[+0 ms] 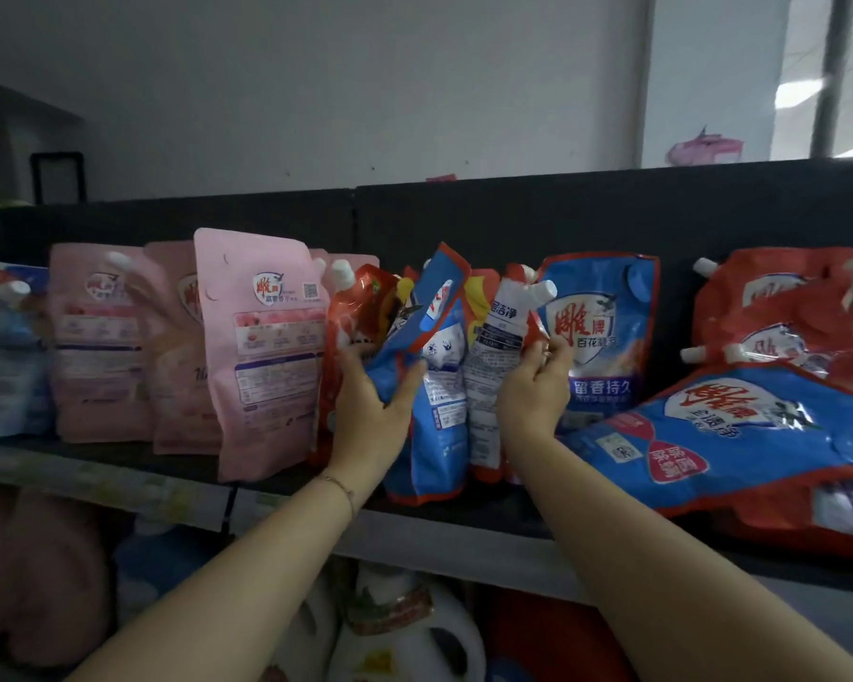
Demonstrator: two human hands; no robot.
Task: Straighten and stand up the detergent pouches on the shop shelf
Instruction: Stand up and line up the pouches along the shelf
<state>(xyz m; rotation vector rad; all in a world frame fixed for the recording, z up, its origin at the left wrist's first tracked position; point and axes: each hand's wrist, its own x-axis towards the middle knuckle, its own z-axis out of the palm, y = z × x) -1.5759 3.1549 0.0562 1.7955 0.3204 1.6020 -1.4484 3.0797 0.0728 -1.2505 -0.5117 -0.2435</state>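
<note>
On the shelf, the left grip clasped a leaning blue pouch mid-body while the right grip pinched the neighbouring white-backed pouch just right of it; both looked soft, liquid-heavy and slick, probably best held low at the sides.

shelf | pink pouches upright | blue pouch lying flat

The pink pouches left of the folded blue pouch are blurred. The frame's right edge cuts the red pouches. Bottles below are indistinct.
</note>
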